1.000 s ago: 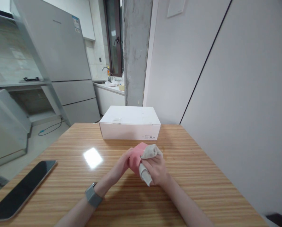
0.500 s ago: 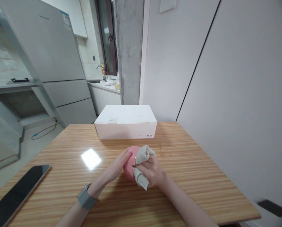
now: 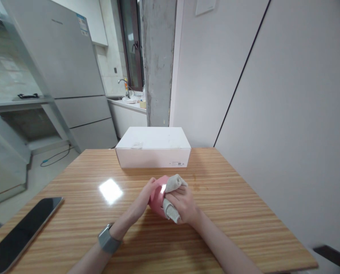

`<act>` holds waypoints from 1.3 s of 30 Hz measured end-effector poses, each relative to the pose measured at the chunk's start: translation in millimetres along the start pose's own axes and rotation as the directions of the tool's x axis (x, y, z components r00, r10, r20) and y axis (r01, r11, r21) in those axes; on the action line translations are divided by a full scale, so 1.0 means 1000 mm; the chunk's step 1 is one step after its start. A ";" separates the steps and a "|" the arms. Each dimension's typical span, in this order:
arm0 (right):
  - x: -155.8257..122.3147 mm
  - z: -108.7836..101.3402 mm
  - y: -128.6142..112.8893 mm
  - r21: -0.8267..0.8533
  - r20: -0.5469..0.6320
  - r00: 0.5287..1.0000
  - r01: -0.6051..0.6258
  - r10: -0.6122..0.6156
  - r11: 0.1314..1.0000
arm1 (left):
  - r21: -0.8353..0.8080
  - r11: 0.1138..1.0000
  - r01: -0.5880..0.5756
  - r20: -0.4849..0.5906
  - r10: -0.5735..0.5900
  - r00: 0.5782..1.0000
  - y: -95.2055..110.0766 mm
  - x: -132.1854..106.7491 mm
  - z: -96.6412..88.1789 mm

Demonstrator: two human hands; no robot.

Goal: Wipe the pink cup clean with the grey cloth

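Above the table point(image 3: 229, 217) | pink object point(image 3: 156, 201) has turned, glint showing | our left hand point(image 3: 143, 198) grasps it | our right hand point(image 3: 185, 204), clenched on cloth point(image 3: 175, 183), keeps contact.

Pink object point(image 3: 156, 199) turned — larger glint on its surface, left hand point(image 3: 145, 195) more bent against it

Your left hand point(image 3: 145, 196) and right hand point(image 3: 185, 204) are bare, as are your forearms point(image 3: 223, 243). Around your left wrist point(image 3: 119, 229) you wear a watch with a wide, plain grey band point(image 3: 109, 241) and a slim, silvery-edged case point(image 3: 104, 230).
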State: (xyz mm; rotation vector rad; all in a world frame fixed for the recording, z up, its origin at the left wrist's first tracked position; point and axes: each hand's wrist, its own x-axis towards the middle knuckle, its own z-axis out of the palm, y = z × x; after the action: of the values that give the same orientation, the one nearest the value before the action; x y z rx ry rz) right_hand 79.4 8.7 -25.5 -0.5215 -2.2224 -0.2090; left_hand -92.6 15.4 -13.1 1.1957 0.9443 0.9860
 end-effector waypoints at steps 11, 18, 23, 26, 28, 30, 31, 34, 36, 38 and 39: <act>0.000 0.004 -0.005 0.037 0.010 0.999 0.035 -0.036 0.999 | 0.216 0.966 -0.139 0.098 0.120 0.988 0.015 -0.004 -0.004; -0.006 0.001 0.005 0.084 0.018 0.986 -0.169 0.168 0.982 | 0.229 0.958 -0.174 0.040 0.169 0.985 0.012 -0.008 0.005; -0.007 -0.002 0.008 0.079 -0.058 0.965 -0.250 0.255 0.965 | 0.118 0.982 -0.151 0.122 0.137 0.983 0.010 -0.011 0.006; -0.006 -0.004 0.007 0.040 -0.069 0.974 -0.215 0.218 0.976 | 0.030 0.996 -0.086 0.152 0.081 0.985 0.006 -0.008 0.005; -0.005 -0.003 0.006 0.006 -0.047 0.986 -0.162 0.162 0.987 | -0.038 0.999 -0.013 0.131 0.018 0.991 0.001 -0.004 0.004; -0.003 -0.002 0.005 0.002 -0.010 0.993 -0.116 0.116 0.993 | -0.056 0.998 0.030 0.042 -0.028 0.999 -0.003 0.000 0.005; -0.002 -0.002 0.005 0.008 0.003 0.994 -0.108 0.108 0.994 | -0.039 0.999 0.034 -0.020 -0.034 0.999 -0.005 0.002 0.005; 0.001 -0.001 0.005 0.038 -0.002 0.993 -0.119 0.119 0.992 | 0.065 0.998 0.004 -0.143 0.005 0.990 -0.006 0.001 0.007; 0.003 -0.002 0.005 0.059 -0.018 0.988 -0.150 0.151 0.987 | 0.130 0.992 -0.007 -0.144 0.026 0.989 -0.004 -0.003 0.008; 0.003 -0.004 0.005 0.078 -0.033 0.981 -0.190 0.193 0.979 | 0.180 0.983 -0.019 -0.128 0.043 0.991 -0.001 -0.006 0.010; 0.003 -0.005 0.005 0.090 -0.038 0.976 -0.212 0.216 0.973 | 0.199 0.979 -0.034 -0.122 0.059 0.991 -0.001 -0.007 0.011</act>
State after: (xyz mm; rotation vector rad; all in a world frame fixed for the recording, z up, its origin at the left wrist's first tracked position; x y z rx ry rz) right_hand 83.3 12.3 -20.5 -0.6961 -2.1001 -0.0135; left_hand -83.8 5.3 -11.8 1.3366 1.1402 1.0336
